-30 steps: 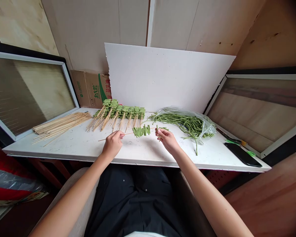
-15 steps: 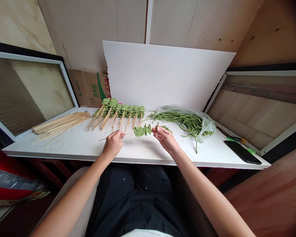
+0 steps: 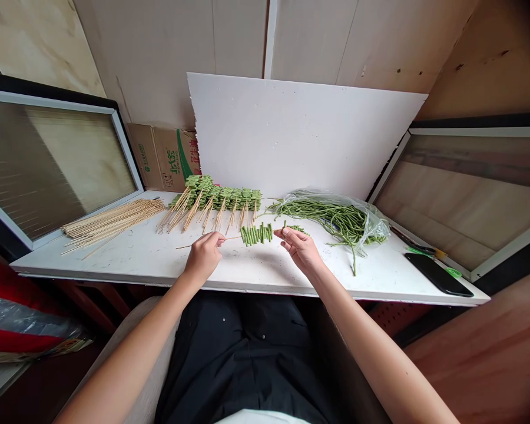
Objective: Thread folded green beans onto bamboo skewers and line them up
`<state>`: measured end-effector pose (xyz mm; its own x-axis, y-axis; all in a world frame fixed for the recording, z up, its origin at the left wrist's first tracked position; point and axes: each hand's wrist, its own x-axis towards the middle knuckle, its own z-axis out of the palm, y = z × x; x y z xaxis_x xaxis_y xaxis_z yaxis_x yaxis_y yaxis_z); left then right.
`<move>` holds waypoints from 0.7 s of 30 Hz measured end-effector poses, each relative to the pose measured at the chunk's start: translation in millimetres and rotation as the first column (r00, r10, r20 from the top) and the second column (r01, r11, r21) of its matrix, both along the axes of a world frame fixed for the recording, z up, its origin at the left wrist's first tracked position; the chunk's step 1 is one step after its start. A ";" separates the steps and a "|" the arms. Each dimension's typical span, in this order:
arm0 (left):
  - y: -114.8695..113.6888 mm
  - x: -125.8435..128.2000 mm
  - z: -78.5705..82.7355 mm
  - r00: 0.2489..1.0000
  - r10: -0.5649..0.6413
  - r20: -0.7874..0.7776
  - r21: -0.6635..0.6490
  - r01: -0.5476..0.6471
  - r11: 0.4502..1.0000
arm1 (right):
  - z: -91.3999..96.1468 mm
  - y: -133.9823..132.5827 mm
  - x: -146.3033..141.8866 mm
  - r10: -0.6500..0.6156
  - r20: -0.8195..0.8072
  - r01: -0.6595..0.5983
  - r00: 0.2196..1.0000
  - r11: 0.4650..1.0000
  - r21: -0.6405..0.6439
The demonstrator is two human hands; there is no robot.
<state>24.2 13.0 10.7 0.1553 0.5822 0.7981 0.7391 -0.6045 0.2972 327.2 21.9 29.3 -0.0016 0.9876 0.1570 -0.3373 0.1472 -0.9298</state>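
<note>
My left hand (image 3: 206, 253) is closed round a thin wooden skewer (image 3: 232, 238), whose free end sticks out to the left. Several short pieces of green bean (image 3: 257, 234) sit side by side across the skewer between my hands. With thumb and fingers pinched, my right hand (image 3: 297, 242) holds a single bean piece (image 3: 285, 224) at the skewer's right end; the fingers partly hide it. Just behind that hand lies a small pile of cut bean pieces (image 3: 299, 229) on the white table (image 3: 256, 277).
Finished bean skewers (image 3: 223, 197) are stacked at the back. Bare skewers (image 3: 110, 224) lie at the left. Long green beans (image 3: 335, 215) spill from a clear plastic bag (image 3: 377, 227). A black phone (image 3: 437, 274) and scissors (image 3: 413, 240) lie at the right; a carton (image 3: 159, 156) stands behind.
The view has shifted slightly. Both hands stay in nearly the same place, the left on the skewer and the right on the bean piece.
</note>
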 end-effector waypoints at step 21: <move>-3.1 -0.5 8.2 1.000 -0.004 0.028 0.028 0.003 1.000 | 3.0 -3.4 -1.2 -0.036 0.043 0.034 0.998 0.998 0.057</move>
<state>23.7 9.8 19.0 0.1347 0.5593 0.8179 0.7289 -0.6151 0.3006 326.0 18.5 32.3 0.0245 0.9769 0.2124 -0.2903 0.2102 -0.9335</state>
